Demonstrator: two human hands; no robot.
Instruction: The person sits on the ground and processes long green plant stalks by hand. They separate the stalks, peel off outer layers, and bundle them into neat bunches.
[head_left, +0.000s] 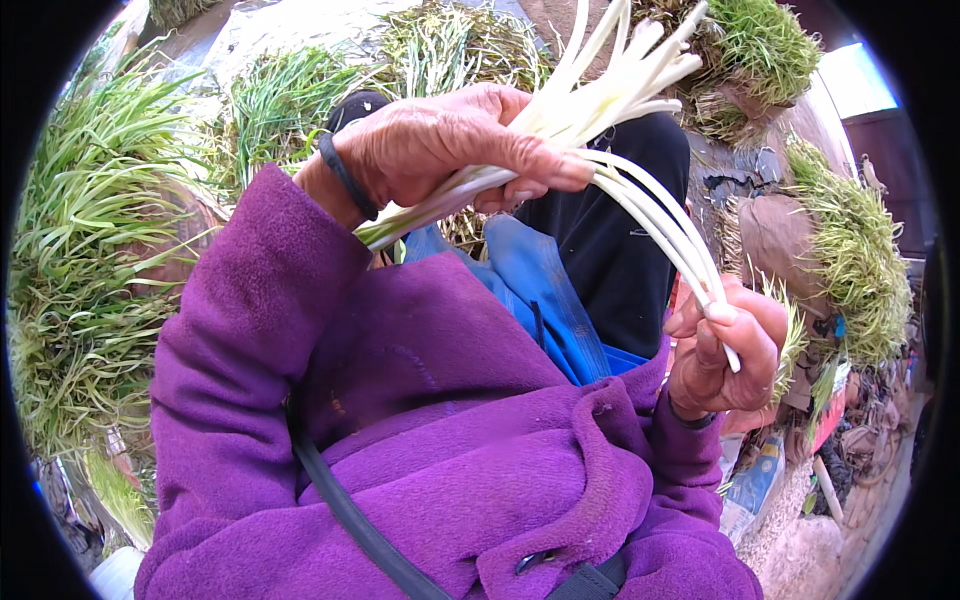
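A bunch of pale leafy-vegetable stalks (559, 120), probably Chinese chives, lies across my left hand (442, 146). Its fingers and thumb are closed around the bunch; white ends fan out at the upper right, and greener parts run back under the wrist. Several thin white stalks (664, 217) bend away from the bunch, down to my right hand (727, 349). There, thumb and fingertips pinch them, with a short tip poking out below. Both hands are raised over my lap, where a blue cloth (540, 292) rests.
Large heaps of green leaves (97, 262) stand on the left. Another green bundle (285, 105) and partly dried leaves (465, 52) lie ahead. On the right are bundles at the upper edge (765, 52) and farther down (847, 262), plus a printed plastic bag (757, 480) on the ground.
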